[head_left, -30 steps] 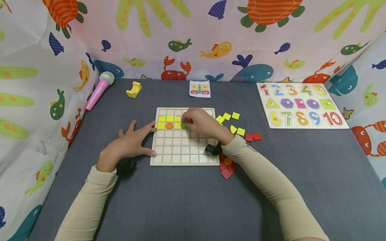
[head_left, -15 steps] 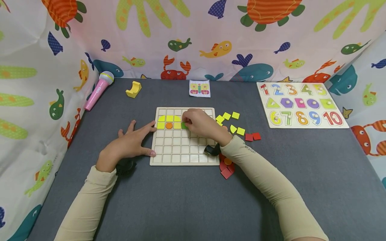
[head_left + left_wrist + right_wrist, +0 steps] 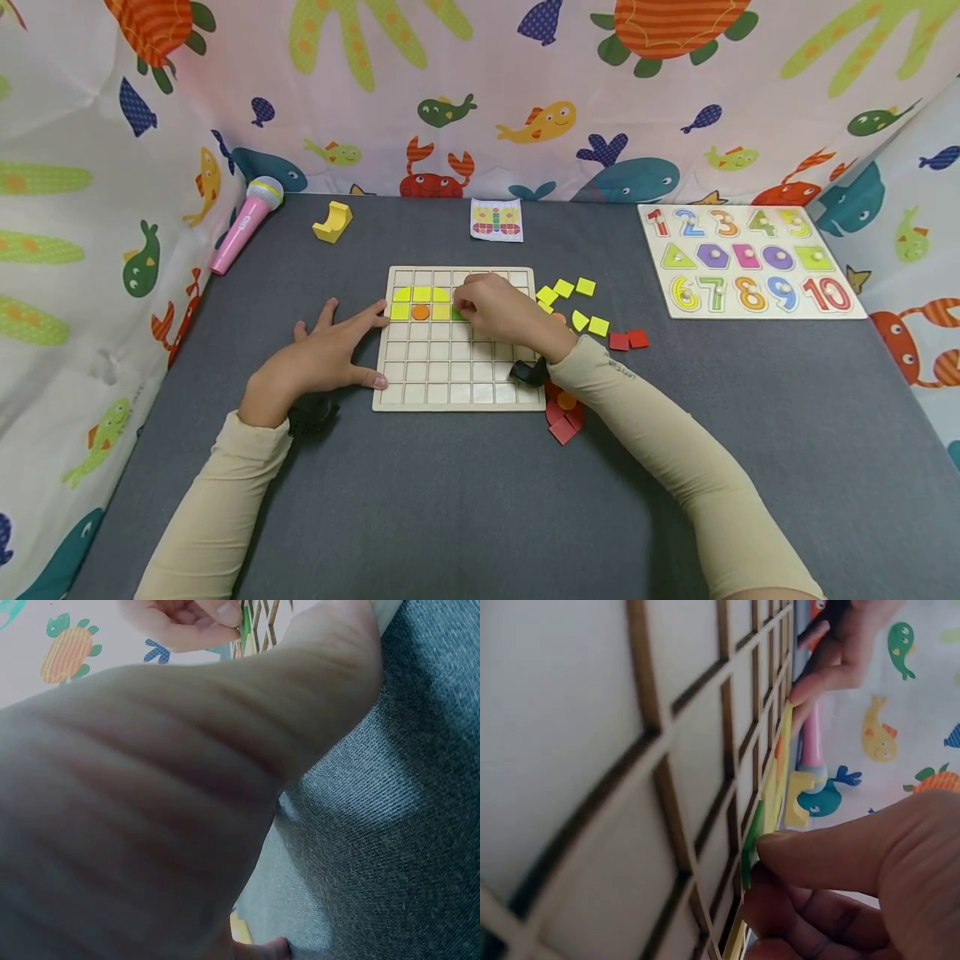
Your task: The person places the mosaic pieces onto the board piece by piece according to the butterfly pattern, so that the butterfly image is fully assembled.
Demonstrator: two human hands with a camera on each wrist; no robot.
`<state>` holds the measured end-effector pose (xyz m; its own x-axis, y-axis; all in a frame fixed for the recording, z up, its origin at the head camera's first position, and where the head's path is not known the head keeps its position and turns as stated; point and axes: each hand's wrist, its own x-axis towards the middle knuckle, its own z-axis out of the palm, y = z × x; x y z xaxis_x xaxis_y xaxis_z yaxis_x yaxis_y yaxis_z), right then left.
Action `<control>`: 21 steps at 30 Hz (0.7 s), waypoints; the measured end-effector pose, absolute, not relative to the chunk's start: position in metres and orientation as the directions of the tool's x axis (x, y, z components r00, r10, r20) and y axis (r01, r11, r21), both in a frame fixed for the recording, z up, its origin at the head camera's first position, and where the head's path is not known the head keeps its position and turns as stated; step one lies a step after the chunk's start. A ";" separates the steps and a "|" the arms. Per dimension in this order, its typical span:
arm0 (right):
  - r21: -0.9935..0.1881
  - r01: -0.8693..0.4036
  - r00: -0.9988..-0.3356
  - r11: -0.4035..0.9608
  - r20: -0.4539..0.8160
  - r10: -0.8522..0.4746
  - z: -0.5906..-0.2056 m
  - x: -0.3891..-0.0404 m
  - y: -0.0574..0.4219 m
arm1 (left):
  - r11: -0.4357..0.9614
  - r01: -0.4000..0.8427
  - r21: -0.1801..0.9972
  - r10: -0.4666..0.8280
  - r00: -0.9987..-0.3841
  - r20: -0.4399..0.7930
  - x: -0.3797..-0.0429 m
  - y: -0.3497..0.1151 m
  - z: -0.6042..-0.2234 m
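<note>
A pale wooden grid board [image 3: 450, 375] lies flat on the table, with yellow square tiles [image 3: 401, 295] and an orange round piece [image 3: 421, 312] set in its upper left cells. My right hand [image 3: 502, 308] pinches a green tile [image 3: 754, 832] between thumb and finger, right at a cell beside the yellow ones; in the head view the fingers hide most of that tile. Spread along the board's left edge, my left hand [image 3: 318, 350] touches it with thumb and fingertips. The left wrist view catches the same green tile [image 3: 246, 626] at the right hand's fingertips.
Loose yellow tiles [image 3: 585, 287] and red tiles [image 3: 619, 342] lie right of the board, some under the right forearm. Behind it sits a small butterfly pattern card [image 3: 497, 221]. A number puzzle [image 3: 757, 262], a pink toy microphone [image 3: 247, 225] and a yellow block [image 3: 333, 222] stand farther out.
My right hand has shifted only very slightly toward me at the green tile, and less green shows past the fingers. The left hand and board have stayed in place.
</note>
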<state>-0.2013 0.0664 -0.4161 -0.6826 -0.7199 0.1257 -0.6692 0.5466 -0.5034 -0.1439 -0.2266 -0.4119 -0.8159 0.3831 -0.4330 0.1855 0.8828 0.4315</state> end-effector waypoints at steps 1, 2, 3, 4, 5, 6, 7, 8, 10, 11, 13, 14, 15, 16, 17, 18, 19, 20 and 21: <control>-0.507 -0.668 -0.682 0.545 0.125 -0.720 -0.416 -0.201 0.067 | 0.883 0.186 0.431 0.383 -0.815 -0.434 -0.144 -0.227 -0.412; -0.512 -0.664 -0.685 0.545 0.122 -0.719 -0.415 -0.201 0.069 | 0.883 0.186 0.430 0.384 -0.815 -0.435 -0.144 -0.227 -0.412; -0.514 -0.659 -0.689 0.549 0.119 -0.715 -0.414 -0.201 0.071 | 0.884 0.186 0.429 0.383 -0.814 -0.436 -0.144 -0.227 -0.412; -0.522 -0.648 -0.697 0.555 0.112 -0.709 -0.413 -0.201 0.073 | 0.884 0.187 0.429 0.384 -0.814 -0.436 -0.144 -0.227 -0.412; -0.528 -0.638 -0.704 0.560 0.106 -0.702 -0.412 -0.202 0.076 | 0.884 0.187 0.429 0.384 -0.814 -0.436 -0.144 -0.227 -0.412; -0.536 -0.625 -0.714 0.568 0.099 -0.693 -0.410 -0.202 0.079 | 0.883 0.187 0.429 0.384 -0.814 -0.436 -0.145 -0.227 -0.412; -0.545 -0.612 -0.724 0.574 0.092 -0.684 -0.408 -0.203 0.082 | 0.883 0.187 0.430 0.385 -0.814 -0.436 -0.145 -0.227 -0.412; -0.552 -0.601 -0.732 0.579 0.088 -0.676 -0.407 -0.203 0.086 | 0.883 0.186 0.430 0.384 -0.813 -0.437 -0.145 -0.227 -0.412; -0.564 -0.579 -0.749 0.588 0.084 -0.657 -0.404 -0.206 0.095 | 0.883 0.182 0.433 0.383 -0.813 -0.438 -0.145 -0.226 -0.412; -0.571 -0.569 -0.758 0.593 0.084 -0.647 -0.402 -0.207 0.100 | 0.882 0.182 0.434 0.383 -0.813 -0.438 -0.145 -0.226 -0.412; -0.591 -0.536 -0.782 0.603 0.079 -0.618 -0.399 -0.209 0.110 | 0.882 0.181 0.435 0.383 -0.813 -0.438 -0.145 -0.226 -0.412; -0.603 -0.516 -0.796 0.608 0.076 -0.600 -0.397 -0.209 0.115 | 0.882 0.181 0.435 0.383 -0.813 -0.439 -0.145 -0.226 -0.412; -0.615 -0.494 -0.812 0.614 0.074 -0.579 -0.396 -0.210 0.120 | 0.882 0.181 0.435 0.383 -0.813 -0.438 -0.145 -0.226 -0.412; -0.629 -0.473 -0.825 0.617 0.072 -0.560 -0.395 -0.210 0.126 | 0.882 0.181 0.435 0.383 -0.813 -0.439 -0.144 -0.226 -0.412; -0.642 -0.456 -0.837 0.616 0.073 -0.542 -0.393 -0.210 0.132 | 0.882 0.183 0.434 0.384 -0.813 -0.438 -0.145 -0.226 -0.412; -0.653 -0.438 -0.848 0.618 0.073 -0.524 -0.392 -0.210 0.138 | 0.882 0.184 0.433 0.384 -0.813 -0.437 -0.145 -0.226 -0.412; -0.663 -0.425 -0.858 0.617 0.077 -0.508 -0.391 -0.210 0.144 | 0.882 0.183 0.434 0.384 -0.813 -0.437 -0.144 -0.226 -0.412; -0.668 -0.413 -0.868 0.619 0.082 -0.490 -0.390 -0.210 0.150 | 0.882 0.183 0.434 0.384 -0.813 -0.438 -0.144 -0.226 -0.411; -0.671 -0.405 -0.875 0.621 0.087 -0.477 -0.390 -0.210 0.156 | 0.882 0.184 0.434 0.384 -0.814 -0.436 -0.144 -0.226 -0.411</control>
<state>-0.2100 0.1556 -0.3898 -0.8745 -0.4771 0.0868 -0.4052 0.6206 -0.6713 -0.1441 -0.2263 -0.4114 -0.8139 0.3841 -0.4359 0.1836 0.8819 0.4343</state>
